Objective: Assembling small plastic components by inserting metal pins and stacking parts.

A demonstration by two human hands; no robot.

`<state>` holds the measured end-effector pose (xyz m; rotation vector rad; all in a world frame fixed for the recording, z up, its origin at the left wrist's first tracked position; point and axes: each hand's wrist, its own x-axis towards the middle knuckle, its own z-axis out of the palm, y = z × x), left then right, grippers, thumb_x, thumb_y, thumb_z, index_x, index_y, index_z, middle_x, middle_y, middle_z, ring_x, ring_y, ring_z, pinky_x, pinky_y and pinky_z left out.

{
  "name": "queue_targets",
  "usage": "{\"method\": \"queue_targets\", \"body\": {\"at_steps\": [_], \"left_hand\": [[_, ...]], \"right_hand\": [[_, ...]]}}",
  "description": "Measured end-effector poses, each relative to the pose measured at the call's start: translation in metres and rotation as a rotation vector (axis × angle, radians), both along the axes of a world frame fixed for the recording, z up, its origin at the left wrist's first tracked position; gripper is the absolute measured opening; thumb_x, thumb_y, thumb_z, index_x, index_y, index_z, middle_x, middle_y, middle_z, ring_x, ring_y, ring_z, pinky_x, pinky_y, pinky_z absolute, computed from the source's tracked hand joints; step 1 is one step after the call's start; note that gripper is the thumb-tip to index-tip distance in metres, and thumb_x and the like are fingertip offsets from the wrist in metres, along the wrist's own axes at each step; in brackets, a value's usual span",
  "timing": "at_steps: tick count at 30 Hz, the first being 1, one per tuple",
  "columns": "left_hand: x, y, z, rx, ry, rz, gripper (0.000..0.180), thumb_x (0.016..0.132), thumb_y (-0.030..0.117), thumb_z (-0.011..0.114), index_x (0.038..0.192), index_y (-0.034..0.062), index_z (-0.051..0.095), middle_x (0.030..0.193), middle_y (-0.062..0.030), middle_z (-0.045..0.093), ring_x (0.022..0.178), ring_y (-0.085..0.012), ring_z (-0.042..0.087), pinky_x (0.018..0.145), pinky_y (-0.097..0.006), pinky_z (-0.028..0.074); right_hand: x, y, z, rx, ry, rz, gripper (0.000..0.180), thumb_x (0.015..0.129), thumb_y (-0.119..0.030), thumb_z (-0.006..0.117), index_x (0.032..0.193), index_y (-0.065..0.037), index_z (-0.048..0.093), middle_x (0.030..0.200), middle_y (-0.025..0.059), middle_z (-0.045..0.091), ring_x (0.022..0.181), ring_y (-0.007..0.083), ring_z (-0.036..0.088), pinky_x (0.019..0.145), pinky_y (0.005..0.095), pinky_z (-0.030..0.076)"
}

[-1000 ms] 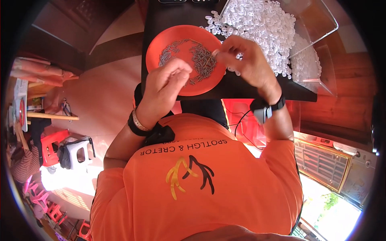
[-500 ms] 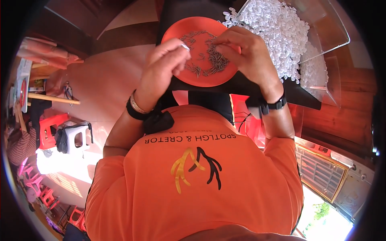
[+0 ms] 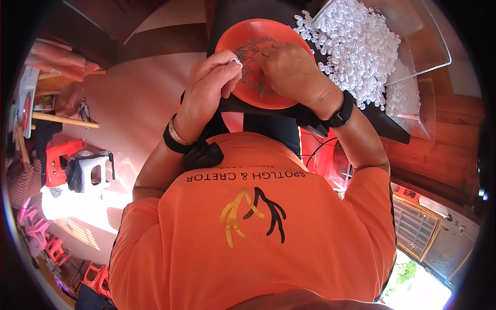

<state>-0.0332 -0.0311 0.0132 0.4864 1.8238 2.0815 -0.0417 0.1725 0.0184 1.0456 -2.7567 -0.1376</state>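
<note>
My left hand [image 3: 209, 82] is closed, pinching a small white plastic piece [image 3: 236, 61] between thumb and forefinger at the left rim of a round red plate [image 3: 238, 32]. Many small metal screws [image 3: 253, 48] lie scattered over the plate. My right hand [image 3: 290, 71] is over the plate's right half, fingers bent together and dipping among the screws. Its fingertips are partly hidden, so whatever they grip does not show. Beside the plate to the right, a large heap of white oval plastic pieces [image 3: 356, 46] spreads over the dark tabletop [image 3: 235, 13].
A clear plastic box [image 3: 431, 64] lies at the right, with more white pieces in and before it. Stools, one red [image 3: 58, 160] and one white [image 3: 98, 173], stand on the floor at left. Black cables [image 3: 323, 147] hang below the table edge.
My right hand has moved left and down into the screws, turning its back upward. My left hand stays nearly in place with the white piece. The view has shifted slightly.
</note>
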Motion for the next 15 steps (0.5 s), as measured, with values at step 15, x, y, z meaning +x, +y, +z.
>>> {"method": "queue_targets", "body": {"at_steps": [15], "left_hand": [[0.003,0.005,0.0,-0.02,-0.01,-0.015,0.025,0.09,0.024,0.045,0.072,0.0066,0.05,0.059,0.0016,0.044,0.052,-0.0055,0.037,0.048,-0.021,0.026]], "right_hand": [[0.006,0.035,-0.003,-0.794,-0.402,-0.319,0.015,0.082,-0.008,0.057,0.094,-0.001,0.062,0.079,0.0091,0.065,0.07,0.0167,0.062,0.066,0.0289,0.049]]}}
